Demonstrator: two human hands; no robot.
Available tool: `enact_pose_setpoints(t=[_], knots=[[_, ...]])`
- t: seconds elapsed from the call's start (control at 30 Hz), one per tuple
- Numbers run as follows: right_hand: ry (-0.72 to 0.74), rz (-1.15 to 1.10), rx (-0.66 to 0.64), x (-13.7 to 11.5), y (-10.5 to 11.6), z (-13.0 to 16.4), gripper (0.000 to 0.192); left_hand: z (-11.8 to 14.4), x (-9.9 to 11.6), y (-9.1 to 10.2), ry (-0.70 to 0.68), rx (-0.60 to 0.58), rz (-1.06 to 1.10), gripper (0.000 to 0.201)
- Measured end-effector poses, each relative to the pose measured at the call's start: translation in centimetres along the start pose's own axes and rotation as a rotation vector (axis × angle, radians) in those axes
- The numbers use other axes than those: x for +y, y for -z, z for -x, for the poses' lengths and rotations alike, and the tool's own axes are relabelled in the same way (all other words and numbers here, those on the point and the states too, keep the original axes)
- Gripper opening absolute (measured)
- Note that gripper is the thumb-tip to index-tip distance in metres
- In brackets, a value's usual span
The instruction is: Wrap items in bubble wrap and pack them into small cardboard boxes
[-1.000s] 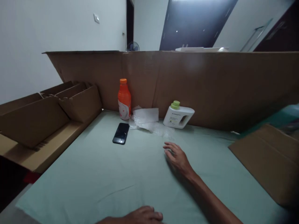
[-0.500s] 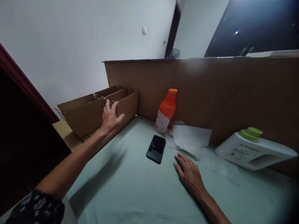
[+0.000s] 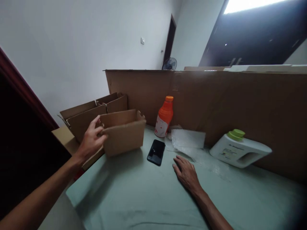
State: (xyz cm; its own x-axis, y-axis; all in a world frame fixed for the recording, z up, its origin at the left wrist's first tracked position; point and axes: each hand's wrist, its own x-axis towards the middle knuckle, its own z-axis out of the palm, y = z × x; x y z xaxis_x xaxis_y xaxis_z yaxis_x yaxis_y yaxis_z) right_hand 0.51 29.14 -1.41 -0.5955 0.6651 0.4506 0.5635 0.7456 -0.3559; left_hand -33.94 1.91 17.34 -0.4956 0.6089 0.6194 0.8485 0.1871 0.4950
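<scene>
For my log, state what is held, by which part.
The left hand holds a cardboard box by its left end near the rim; the right hand, nothing.

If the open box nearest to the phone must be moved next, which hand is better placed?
The left hand, I think: it grips one end of the open box. The right hand lies on the table, farther away, past the phone.

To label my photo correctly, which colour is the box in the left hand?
The box is brown; the head view shows it best.
</scene>
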Motion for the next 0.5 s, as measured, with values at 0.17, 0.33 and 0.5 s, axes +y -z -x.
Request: enact_pose_setpoints(t=[0.17, 0.33, 0.5], knots=[[-0.061, -0.032, 0.081, -1.0, 1.6, -0.2, 0.039, 13.4, 0.9, 5.9, -0.03, -0.01, 0.116, 0.013], [0.058, -0.36, -0.055, -7.0, 3.9, 4.0, 0.037, 21.0, -1.0, 6.4, 0.276, -0.011, 0.332, 0.097], [0.097, -0.645, -0.341, -15.3, 4.6, 9.2, 0.067, 23.9, -2.7, 2.5, 0.549, -0.323, 0.439, 0.105]])
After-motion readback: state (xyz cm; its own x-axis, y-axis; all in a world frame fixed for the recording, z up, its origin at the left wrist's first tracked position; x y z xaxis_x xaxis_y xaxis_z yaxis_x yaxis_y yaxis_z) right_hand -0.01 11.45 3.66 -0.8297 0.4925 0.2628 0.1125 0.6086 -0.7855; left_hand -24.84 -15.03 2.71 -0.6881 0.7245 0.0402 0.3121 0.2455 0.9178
